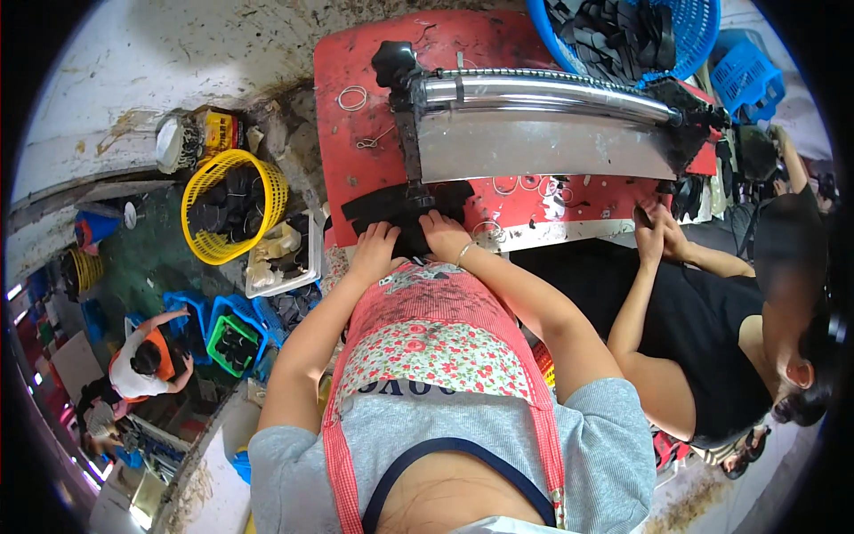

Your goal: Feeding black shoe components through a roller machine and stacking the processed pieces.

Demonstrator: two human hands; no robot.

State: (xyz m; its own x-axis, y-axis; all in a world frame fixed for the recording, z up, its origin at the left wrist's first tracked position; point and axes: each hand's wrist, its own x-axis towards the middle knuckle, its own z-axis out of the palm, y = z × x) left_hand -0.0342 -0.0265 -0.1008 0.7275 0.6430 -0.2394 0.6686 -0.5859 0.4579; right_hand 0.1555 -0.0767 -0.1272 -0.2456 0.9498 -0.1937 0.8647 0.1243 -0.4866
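A flat black piece of soft-looking material (411,238) is between my two hands at the near edge of the red table (356,142). My left hand (377,247) has its fingers curled over the left side of this piece. On the other side, my right hand (444,237) grips it too, with a thin band on the wrist. Their fingertips are partly hidden against the black material. More black flat pieces (369,205) lie just beyond my hands, under the left end of a machine with a shiny metal roller (543,93).
Beside me on the right, a co-worker's hands (658,233) meet at the table edge. A blue basket (698,44) of black pieces stands at the far right. Left of the table are a yellow basket (189,218) and a white tray (313,258). Thin loops (352,98) lie on the table.
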